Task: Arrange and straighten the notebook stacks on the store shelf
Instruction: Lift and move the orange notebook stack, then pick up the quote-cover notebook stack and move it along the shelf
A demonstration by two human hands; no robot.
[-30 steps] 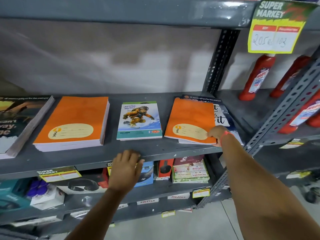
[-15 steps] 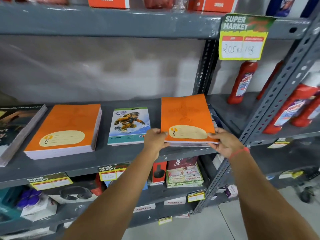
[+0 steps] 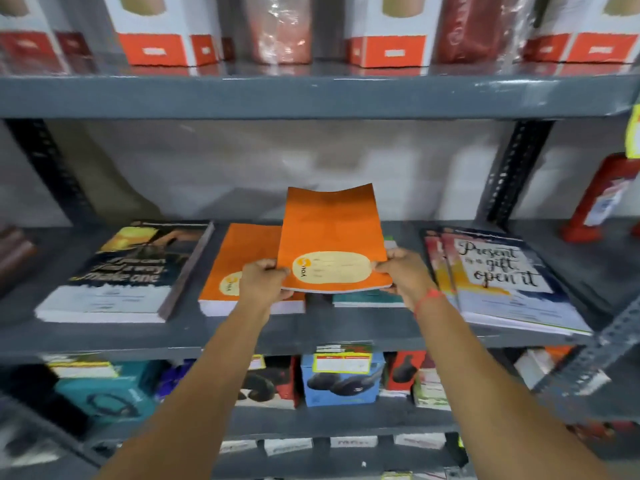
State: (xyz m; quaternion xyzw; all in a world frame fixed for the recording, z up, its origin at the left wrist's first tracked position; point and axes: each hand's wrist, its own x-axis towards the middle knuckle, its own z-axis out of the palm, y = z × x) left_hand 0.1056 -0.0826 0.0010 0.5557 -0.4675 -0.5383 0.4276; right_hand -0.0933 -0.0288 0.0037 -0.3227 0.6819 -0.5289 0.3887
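Orange notebooks (image 3: 332, 237), a thin bundle, are lifted above the shelf (image 3: 311, 332), pinched at both near corners by the left hand (image 3: 263, 282) and right hand (image 3: 403, 275), probably to join the orange stack (image 3: 242, 258) lying at nine o'clock from them, so matching covers sit together.

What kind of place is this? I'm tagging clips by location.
Most likely a shop's stationery aisle. Grey metal shelves carry notebook stacks, boxed headphones wear a yellow price tag, and boxed goods line the top shelf.
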